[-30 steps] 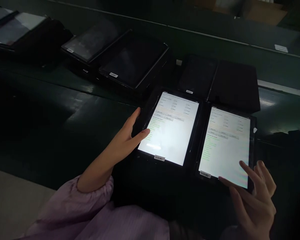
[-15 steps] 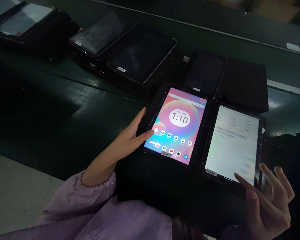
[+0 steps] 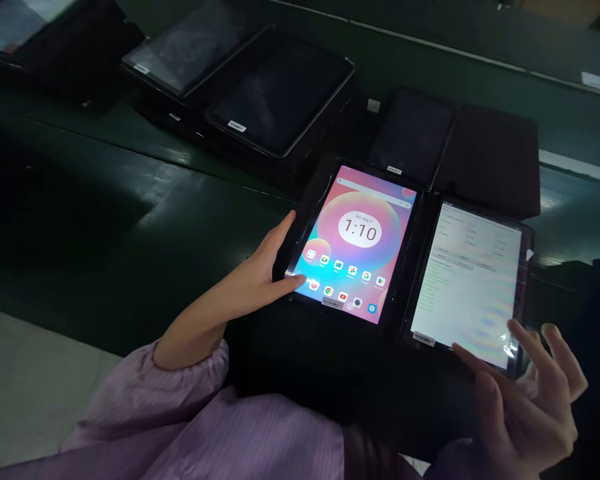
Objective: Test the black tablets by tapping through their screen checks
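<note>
A lit tablet [image 3: 363, 257] lies before me, its pink and blue home screen showing the time 1:10 and app icons. My left hand [image 3: 253, 283] grips its lower left edge, thumb on the screen's corner and the other fingers at the side, partly hidden. Right beside it lies a second tablet [image 3: 473, 267] with a white screen of checkboxes and green text lines. My right hand [image 3: 535, 393] hovers at its bottom, index finger stretched to the lower edge and the other fingers apart, holding nothing. Whether the fingertip touches the glass I cannot tell.
Behind the lit tablets lie a dark-screened tablet [image 3: 415, 137] and a plain black slab [image 3: 490, 160]. Stacked dark tablets [image 3: 280, 93] stand at the back, with more [image 3: 15, 27] at far left. The dark green surface [image 3: 190, 200] carries them; pale floor [image 3: 35, 373] shows lower left.
The date on the pink screen has switched from Wed, Apr 23 to Sat, May 2. My right index finger has slid left along the white-screened tablet's bottom edge. My left thumb sits slightly lower.
</note>
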